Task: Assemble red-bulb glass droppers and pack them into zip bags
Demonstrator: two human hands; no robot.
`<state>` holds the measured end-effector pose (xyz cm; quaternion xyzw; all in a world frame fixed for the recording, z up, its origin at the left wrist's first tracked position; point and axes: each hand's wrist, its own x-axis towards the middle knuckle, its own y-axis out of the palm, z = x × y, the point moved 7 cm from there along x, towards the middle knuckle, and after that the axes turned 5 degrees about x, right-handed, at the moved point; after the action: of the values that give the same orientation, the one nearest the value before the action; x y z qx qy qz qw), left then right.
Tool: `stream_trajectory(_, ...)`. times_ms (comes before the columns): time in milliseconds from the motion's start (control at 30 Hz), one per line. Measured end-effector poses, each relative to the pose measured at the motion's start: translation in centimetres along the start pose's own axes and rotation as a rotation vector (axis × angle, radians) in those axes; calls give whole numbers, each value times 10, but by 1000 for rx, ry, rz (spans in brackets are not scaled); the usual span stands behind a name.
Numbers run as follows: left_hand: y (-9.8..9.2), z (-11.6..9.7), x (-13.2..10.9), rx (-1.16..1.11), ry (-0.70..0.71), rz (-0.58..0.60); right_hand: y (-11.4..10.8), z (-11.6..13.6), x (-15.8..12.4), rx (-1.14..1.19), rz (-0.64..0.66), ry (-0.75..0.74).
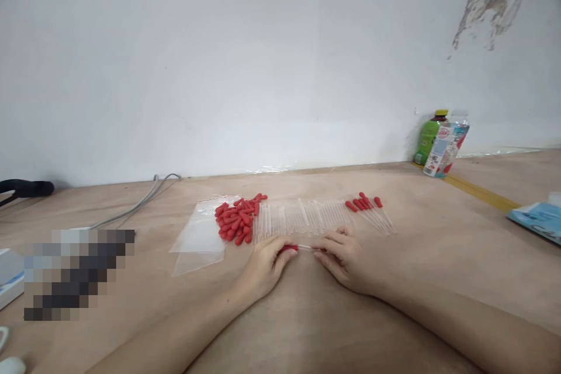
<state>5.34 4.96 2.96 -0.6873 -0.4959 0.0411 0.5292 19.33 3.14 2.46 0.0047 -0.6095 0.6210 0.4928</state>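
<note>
My left hand (pixel 267 263) pinches a red rubber bulb (pixel 290 248) just above the wooden table. My right hand (pixel 342 257) pinches the clear glass tube (pixel 307 248) that sticks out of that bulb. Both hands meet low in the middle of the head view. Just behind them lies a row of several clear glass tubes (pixel 302 217). A heap of loose red bulbs (pixel 239 219) sits to the left of the row. To the right lie several droppers with red bulbs fitted (pixel 366 205).
Clear plastic bags (pixel 199 236) lie left of the red heap. Two bottles (pixel 440 143) stand against the white wall at the right. A blue packet (pixel 537 219) is at the right edge, a grey cable (pixel 140 201) and a white box (pixel 9 277) at the left.
</note>
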Motion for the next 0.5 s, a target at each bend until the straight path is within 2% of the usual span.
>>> stream_trajectory(267, 6, 3, 0, -191, -112, 74, 4, 1, 1, 42, 75, 28)
stream_trajectory(500, 10, 5, -5, -238, -92, 84, 5, -1, 4, 92, 152, 2)
